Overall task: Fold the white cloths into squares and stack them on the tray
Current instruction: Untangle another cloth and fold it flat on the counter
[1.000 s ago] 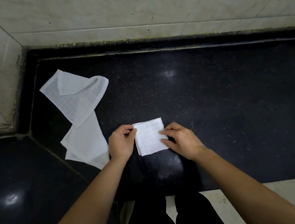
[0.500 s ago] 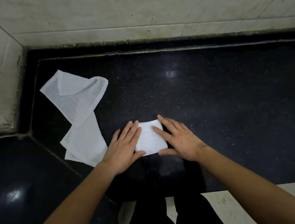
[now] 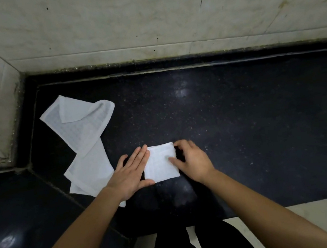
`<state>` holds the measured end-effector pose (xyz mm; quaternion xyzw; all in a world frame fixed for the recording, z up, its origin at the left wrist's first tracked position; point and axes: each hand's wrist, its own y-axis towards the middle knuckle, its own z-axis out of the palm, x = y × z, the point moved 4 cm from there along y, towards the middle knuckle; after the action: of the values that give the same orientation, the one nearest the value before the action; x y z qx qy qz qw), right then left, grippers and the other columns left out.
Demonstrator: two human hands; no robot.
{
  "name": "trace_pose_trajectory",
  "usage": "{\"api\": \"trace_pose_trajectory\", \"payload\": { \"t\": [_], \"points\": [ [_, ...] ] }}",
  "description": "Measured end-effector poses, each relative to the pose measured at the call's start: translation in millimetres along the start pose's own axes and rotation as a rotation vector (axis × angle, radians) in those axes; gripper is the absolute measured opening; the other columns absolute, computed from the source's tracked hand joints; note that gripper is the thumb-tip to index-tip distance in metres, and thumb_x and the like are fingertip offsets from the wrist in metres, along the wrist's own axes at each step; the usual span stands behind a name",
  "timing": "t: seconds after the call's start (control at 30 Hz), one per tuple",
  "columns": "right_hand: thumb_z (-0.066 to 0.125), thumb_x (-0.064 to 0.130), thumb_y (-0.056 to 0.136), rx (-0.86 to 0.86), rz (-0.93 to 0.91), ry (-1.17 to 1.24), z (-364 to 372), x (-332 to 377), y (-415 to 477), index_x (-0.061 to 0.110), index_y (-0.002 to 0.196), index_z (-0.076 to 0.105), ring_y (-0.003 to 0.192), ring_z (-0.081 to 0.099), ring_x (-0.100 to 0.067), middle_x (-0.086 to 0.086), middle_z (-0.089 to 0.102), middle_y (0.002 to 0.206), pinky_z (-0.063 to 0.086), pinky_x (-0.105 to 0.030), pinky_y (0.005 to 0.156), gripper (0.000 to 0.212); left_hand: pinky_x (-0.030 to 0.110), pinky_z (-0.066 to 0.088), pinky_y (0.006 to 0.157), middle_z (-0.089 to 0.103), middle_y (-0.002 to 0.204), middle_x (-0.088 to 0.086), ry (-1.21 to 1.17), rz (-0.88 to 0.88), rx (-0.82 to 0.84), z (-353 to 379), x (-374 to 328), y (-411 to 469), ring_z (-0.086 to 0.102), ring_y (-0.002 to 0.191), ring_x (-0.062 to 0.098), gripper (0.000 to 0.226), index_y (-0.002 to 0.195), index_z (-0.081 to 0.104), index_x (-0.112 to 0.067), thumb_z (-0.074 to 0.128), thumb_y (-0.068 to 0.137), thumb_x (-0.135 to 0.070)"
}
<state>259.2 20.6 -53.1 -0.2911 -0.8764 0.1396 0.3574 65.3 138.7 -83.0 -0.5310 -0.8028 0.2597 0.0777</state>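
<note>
Item: folded white cloth (image 3: 160, 163), a small near-square lying on the black desk (image 3: 242, 123) near its front edge.
Left hand (image 3: 129, 173): flat, fingers straight, laid along the cloth's left side.
Right hand (image 3: 193, 161): grip narrow, thumb on top, fingers curled round the right edge.
Unfolded cloths (image 3: 80, 123): to the left.
Tray: not in view.
Handling advice — press the creases flat, square the edges, lift without letting layers slip.

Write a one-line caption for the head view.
A folded white cloth on the black counter, left hand flat against it, right hand pinching its right edge; two loose cloths lie to the left.
</note>
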Motion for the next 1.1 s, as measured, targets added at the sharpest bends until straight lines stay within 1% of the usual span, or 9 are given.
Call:
{"api": "trace_pose_trajectory", "payload": {
  "t": [0.1,0.23,0.3,0.43,0.5,0.6,0.73,0.8,1.1],
  "points": [
    [0.073,0.038,0.088,0.011,0.42,0.366,11.9,1.9,-0.3,0.021,0.132,0.055,0.108,0.063,-0.017,0.005,0.067,0.109,0.049,-0.027,0.088,0.051,0.044,0.0,0.123,-0.035,0.158,-0.002,0.014,-0.013,0.024,-2.5,-1.2,-0.8,-0.026,0.148,0.014,0.1,0.153,-0.023,-0.018,-0.007,0.075,-0.078],
    [0.08,0.022,0.082,0.082,0.607,0.727,26.9,-3.2,-2.9,0.012,0.116,0.074,0.094,0.072,-0.019,-0.003,0.076,0.105,0.059,-0.029,0.081,0.035,0.043,0.004,0.125,-0.028,0.162,-0.002,-0.092,-0.1,0.065,-11.5,-13.2,-8.0,-0.018,0.151,0.015,0.091,0.156,-0.015,-0.017,0.02,0.093,-0.071],
    [0.08,0.017,0.083,0.154,0.579,0.862,17.2,6.7,-12.3,0.01,0.108,0.076,0.083,0.073,-0.017,-0.005,0.078,0.095,0.058,-0.025,0.067,0.026,0.039,0.006,0.125,-0.019,0.164,-0.001,-0.347,-0.226,-0.029,-18.2,-19.6,-15.5,-0.01,0.153,0.014,0.084,0.159,-0.006,-0.016,0.029,0.099,-0.063],
    [0.078,0.016,0.085,0.162,0.448,0.955,-17.9,30.4,-30.5,0.012,0.101,0.077,0.089,0.075,-0.021,-0.01,0.078,0.094,0.06,-0.032,0.079,0.016,0.037,0.019,0.123,0.02,0.165,0.001,-1.182,-0.624,-0.296,-39.2,-27.7,-36.4,0.02,0.151,0.019,0.066,0.159,0.017,-0.02,0.037,0.103,-0.05],
    [0.074,0.018,0.088,0.127,0.368,0.945,-37.0,42.4,-44.3,0.008,0.095,0.079,0.077,0.069,-0.023,-0.021,0.074,0.084,0.054,-0.033,0.071,0.014,0.042,0.028,0.12,0.033,0.16,-0.002,-1.54,-0.724,-0.318,-44.3,-35.5,-43.6,0.035,0.145,0.023,0.063,0.155,0.031,-0.024,0.048,0.1,-0.051],
    [0.069,0.02,0.092,0.087,0.259,0.955,-60.7,57.4,-63.0,-0.01,0.092,0.07,0.067,0.056,-0.025,-0.022,0.063,0.076,0.045,-0.032,0.06,0.03,0.045,0.039,0.113,0.045,0.151,0.0,-1.841,-0.671,-0.249,-58.1,-49.8,-44.9,0.043,0.138,0.023,0.068,0.151,0.039,-0.021,0.062,0.093,-0.048],
    [0.069,0.019,0.094,0.059,0.202,1.1,-86.4,58.6,-87.2,0.008,0.106,0.071,0.088,0.072,-0.024,-0.014,0.077,0.103,0.057,-0.039,0.082,0.016,0.046,0.045,0.106,0.065,0.129,0.007,-2.068,-0.477,-0.104,-94.4,-81.5,-41.5,0.058,0.124,0.023,0.05,0.133,0.056,-0.02,0.052,0.096,-0.054],
    [0.066,0.016,0.096,0.042,0.176,1.145,-94.6,50.9,-101.7,0.009,0.114,0.069,0.092,0.073,-0.022,-0.012,0.077,0.106,0.059,-0.035,0.082,0.019,0.048,0.043,0.109,0.071,0.122,0.012,-2.166,-0.38,-0.019,-113.7,-101.4,-41.0,0.065,0.118,0.028,0.059,0.124,0.065,-0.014,0.04,0.099,-0.061],
    [0.064,0.015,0.096,-0.189,0.195,1.273,-119.6,-18.4,-158.6,0.021,0.125,0.067,0.105,0.071,-0.017,-0.001,0.075,0.114,0.058,-0.032,0.084,0.031,0.05,0.048,0.1,0.069,0.123,0.018,-2.188,-0.191,0.018,-139.9,-179.3,-33.3,0.067,0.112,0.032,0.04,0.131,0.058,-0.003,0.045,0.101,-0.025]
  ]
}}
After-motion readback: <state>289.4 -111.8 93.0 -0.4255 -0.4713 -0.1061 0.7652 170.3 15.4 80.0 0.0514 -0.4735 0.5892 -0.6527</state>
